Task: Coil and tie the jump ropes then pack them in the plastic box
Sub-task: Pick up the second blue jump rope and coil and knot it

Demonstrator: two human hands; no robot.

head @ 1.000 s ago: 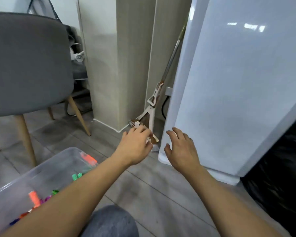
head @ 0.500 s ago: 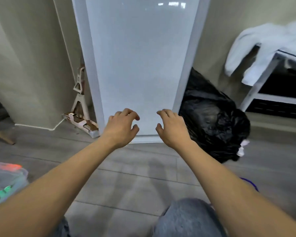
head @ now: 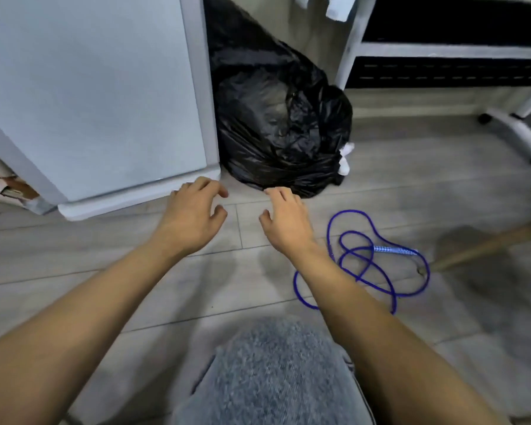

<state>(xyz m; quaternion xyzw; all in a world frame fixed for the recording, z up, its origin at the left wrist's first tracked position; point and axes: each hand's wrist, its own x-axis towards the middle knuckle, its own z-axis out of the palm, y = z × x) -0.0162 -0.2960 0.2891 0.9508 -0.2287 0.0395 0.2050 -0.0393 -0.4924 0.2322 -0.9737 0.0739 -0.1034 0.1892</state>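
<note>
A blue jump rope (head: pixel 365 259) lies in loose loops on the grey floor at the right, its patterned blue handle (head: pixel 394 250) pointing right. My right hand (head: pixel 285 222) hovers just left of the rope, fingers loosely curled, holding nothing. My left hand (head: pixel 190 216) floats beside it, further left, also empty with relaxed fingers. Part of the rope runs behind my right forearm. The plastic box is out of view.
A white cabinet (head: pixel 98 102) stands at the upper left, a full black rubbish bag (head: pixel 276 124) next to it. A white wheeled rack (head: pixel 442 53) is at the upper right. A wooden chair leg (head: pixel 488 243) slants in from the right. My grey-clad knee (head: pixel 273 372) is below.
The view has swung right and down: the plastic box and the chair have left the frame, and the blue rope has come fully into sight. Both hands stay empty.
</note>
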